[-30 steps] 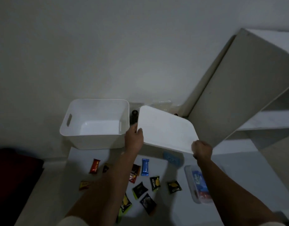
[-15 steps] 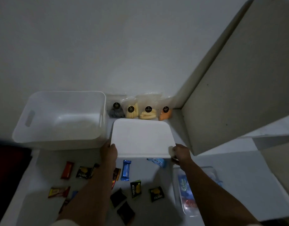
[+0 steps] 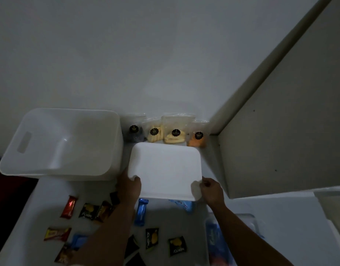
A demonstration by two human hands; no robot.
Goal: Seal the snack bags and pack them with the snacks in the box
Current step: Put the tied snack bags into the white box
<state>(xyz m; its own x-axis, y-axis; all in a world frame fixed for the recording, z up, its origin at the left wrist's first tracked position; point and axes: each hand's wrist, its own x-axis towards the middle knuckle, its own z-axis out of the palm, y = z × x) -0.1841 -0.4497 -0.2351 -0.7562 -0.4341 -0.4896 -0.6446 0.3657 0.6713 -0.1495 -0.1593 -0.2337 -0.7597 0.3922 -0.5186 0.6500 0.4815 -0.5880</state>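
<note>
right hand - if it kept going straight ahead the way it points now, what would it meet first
Probably the orange snack bag by the wall: the right hand grips the white lid and points toward it. Depth is unclear in this one view.

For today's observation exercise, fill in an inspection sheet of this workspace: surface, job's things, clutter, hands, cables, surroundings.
Surface: white table, dimly lit.
Job's things: open white box; white lid held beside it; four clear snack bags along the wall; small wrapped snacks scattered in front.
Clutter: clear container with blue contents, right.
Hands: left hand and right hand grip the lid's near corners.
Cables: nothing seen.
Surroundings: plain wall; white shelf unit at right.
</note>
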